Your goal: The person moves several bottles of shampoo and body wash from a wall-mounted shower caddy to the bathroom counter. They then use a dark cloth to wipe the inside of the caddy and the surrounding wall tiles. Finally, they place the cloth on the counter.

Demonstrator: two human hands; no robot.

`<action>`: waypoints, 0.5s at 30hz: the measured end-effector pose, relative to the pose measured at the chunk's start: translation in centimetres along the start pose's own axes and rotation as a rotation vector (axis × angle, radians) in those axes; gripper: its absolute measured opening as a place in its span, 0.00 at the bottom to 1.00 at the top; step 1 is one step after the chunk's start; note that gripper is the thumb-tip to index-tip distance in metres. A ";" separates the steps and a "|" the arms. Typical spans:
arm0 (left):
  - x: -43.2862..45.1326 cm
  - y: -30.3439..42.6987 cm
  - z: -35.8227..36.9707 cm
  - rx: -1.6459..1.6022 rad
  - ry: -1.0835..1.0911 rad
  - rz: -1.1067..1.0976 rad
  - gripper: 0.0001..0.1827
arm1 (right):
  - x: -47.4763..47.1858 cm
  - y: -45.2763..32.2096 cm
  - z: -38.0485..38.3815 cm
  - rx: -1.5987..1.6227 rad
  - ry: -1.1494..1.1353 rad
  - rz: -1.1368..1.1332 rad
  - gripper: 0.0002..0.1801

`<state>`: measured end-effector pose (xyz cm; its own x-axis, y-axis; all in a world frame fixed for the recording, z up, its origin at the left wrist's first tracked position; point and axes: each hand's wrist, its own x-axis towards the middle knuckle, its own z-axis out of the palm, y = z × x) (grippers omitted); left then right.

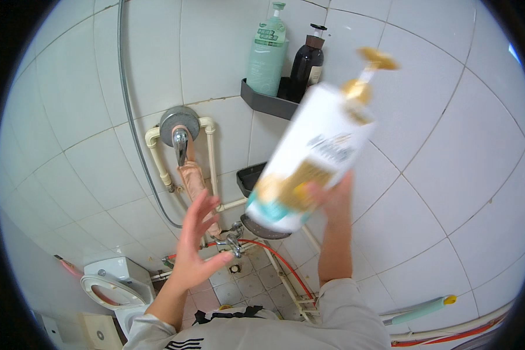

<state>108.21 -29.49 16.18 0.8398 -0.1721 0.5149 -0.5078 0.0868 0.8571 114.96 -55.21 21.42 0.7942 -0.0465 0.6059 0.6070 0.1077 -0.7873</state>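
A large white pump bottle [306,162] with a gold pump head and gold and teal printing is gripped low down in my right hand [332,192]. It is blurred, tilted to the right, and covers part of the corner shelves behind it. Raised on the other side, my left hand [197,245] is empty, its fingers spread and thumb apart. Beyond that hand hangs a pink cloth strip [194,179] from the chrome mixer lever [180,146]. On the black upper corner shelf [262,101] stand a mint-green pump bottle [267,57] and a dark brown pump bottle [306,61].
A lower black shelf [247,177] and a dark perforated tray [262,228] jut from the corner. Cream pipes [212,157] and a grey shower hose [135,127] run along the tiled wall. Below are a chrome tap [233,243], a red hose [284,262] and a toilet [118,280].
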 end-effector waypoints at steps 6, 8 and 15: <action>0.9 -4.1 -0.7 -0.133 -0.022 -0.233 0.48 | -1.3 -1.4 6.9 -0.368 -0.707 0.123 0.37; -2.0 -4.6 -1.7 -0.349 0.018 -0.352 0.45 | 2.2 -0.1 5.7 -0.331 -0.853 0.154 0.34; -7.3 -6.3 -5.0 -0.538 -0.032 -0.157 0.44 | 21.9 2.4 -3.7 -1.001 0.282 -0.317 0.65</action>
<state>106.20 -23.91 7.14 0.8870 -0.2518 0.3871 -0.2008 0.5447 0.8143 133.93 -59.66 32.39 0.4978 -0.1699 0.8505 0.4322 -0.8016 -0.4131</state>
